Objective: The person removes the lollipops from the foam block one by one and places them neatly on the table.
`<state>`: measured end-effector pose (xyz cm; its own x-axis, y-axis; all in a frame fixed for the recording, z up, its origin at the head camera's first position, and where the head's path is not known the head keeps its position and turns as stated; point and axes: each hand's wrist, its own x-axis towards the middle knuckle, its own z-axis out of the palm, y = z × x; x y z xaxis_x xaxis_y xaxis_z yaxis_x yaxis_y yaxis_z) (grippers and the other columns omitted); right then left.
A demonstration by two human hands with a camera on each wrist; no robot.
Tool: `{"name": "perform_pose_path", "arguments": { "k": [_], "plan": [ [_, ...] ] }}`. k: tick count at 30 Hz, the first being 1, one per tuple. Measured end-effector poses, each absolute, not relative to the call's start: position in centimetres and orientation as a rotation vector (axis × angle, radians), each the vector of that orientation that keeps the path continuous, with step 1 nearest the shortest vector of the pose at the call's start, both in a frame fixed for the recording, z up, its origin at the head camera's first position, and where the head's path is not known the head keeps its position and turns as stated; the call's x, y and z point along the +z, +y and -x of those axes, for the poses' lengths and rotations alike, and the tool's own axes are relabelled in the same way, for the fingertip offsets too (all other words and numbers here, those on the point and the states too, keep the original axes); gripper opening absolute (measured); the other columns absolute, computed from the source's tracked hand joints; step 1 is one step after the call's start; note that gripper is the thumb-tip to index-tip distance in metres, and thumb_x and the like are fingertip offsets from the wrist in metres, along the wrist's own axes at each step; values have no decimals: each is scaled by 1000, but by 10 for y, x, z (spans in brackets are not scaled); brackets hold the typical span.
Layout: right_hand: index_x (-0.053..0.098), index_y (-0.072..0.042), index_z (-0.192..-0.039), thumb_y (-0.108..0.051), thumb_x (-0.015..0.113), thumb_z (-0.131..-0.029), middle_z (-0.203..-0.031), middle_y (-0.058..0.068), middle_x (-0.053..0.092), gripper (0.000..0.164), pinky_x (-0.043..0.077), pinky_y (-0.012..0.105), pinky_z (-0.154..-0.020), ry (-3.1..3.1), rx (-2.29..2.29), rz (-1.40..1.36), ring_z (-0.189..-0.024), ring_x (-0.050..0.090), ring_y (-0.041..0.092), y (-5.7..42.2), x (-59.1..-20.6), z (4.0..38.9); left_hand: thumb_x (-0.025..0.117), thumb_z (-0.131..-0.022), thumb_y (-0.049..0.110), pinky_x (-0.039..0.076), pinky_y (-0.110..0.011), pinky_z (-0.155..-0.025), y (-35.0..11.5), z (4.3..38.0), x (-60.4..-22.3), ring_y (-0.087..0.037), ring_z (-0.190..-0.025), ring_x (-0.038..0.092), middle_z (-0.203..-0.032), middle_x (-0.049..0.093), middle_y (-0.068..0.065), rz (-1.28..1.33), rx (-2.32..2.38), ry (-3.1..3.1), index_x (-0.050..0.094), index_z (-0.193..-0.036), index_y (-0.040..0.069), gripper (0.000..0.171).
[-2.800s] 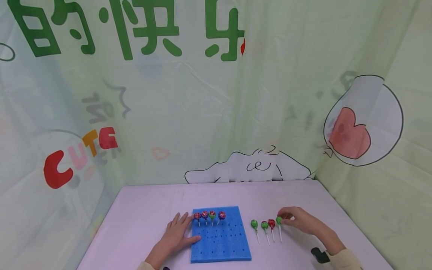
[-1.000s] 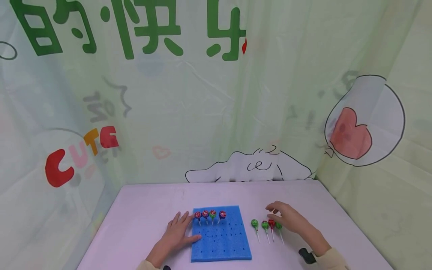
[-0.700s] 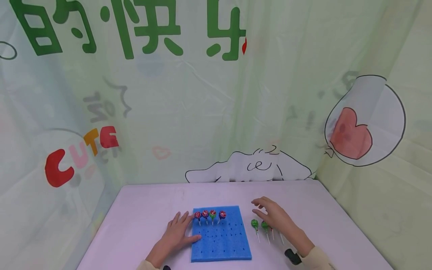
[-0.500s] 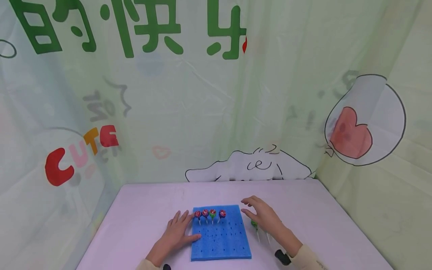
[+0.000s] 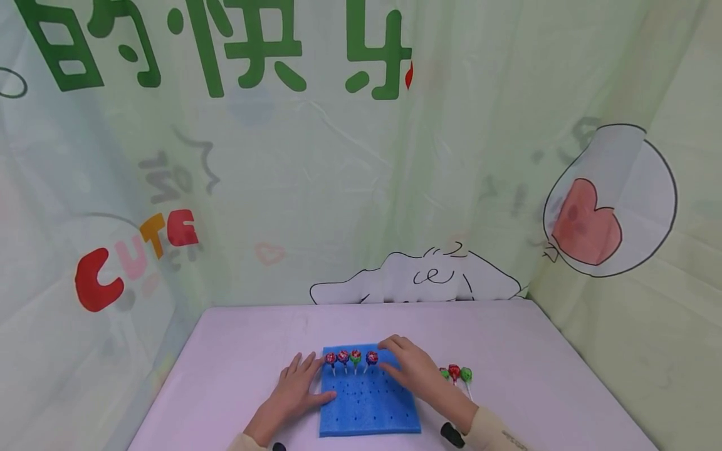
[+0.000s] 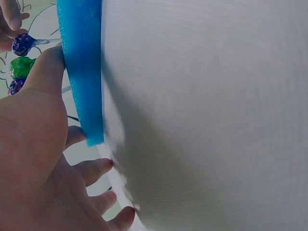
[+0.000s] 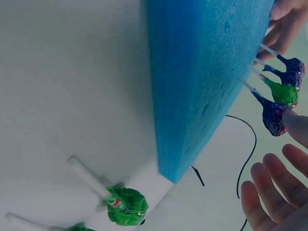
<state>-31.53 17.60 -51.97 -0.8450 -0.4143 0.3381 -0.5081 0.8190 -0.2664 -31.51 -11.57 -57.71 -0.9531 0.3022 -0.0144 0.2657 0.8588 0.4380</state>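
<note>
A blue foam board [image 5: 369, 423] dotted with small holes lies on the table. Several lollipops stand in a row along its far side, with the purple-and-red one [image 5: 371, 357] at the right end, leaning slightly, and a green-and-red one [image 5: 356, 356] beside it. My right hand [image 5: 417, 369] reaches over the board's right part, thumb and fingers spread around the right-end lollipop; in the right wrist view the thumb overlaps its wrapped head. My left hand [image 5: 292, 389] rests at the board's left edge, thumb over the board and fingers spread on the table.
To the right of the board lie loose lollipops, including a red one [image 5: 454, 371] and a green one [image 5: 465, 374]; my right forearm hides part of this group. Another green lollipop [image 7: 127, 207] lies near the board's edge. A printed curtain [image 5: 361, 188] hangs behind the table [image 5: 254, 332].
My right hand has let go of the rightmost loose green lollipop and moved left across to the right-end lollipop in the board. The left hand has stayed in place.
</note>
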Motion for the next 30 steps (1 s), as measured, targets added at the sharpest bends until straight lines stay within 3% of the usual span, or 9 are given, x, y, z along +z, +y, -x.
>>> {"name": "perform_pose_path", "arguments": {
  "k": [19, 30],
  "plan": [
    [59, -21, -113, -48, 77, -85, -105, -5, 64, 43, 55, 33, -78, -2720, 332, -602, -93, 60, 12, 156, -528, 317, 63, -82, 74, 22, -73, -114, -116, 316, -577, -50, -150, 21, -159, 38, -19, -450, 679, 2945, 44, -151, 14, 93],
    [55, -23, -103, -42, 80, -84, -96, -7, 59, 36, 51, 30, -72, -2701, 316, -571, -85, 53, 9, 149, -531, 316, 63, -82, 75, 22, -71, -115, -116, 316, -579, -49, -151, 21, -160, 38, -18, -439, 665, 2946, 44, -151, 16, 93]
  ]
}}
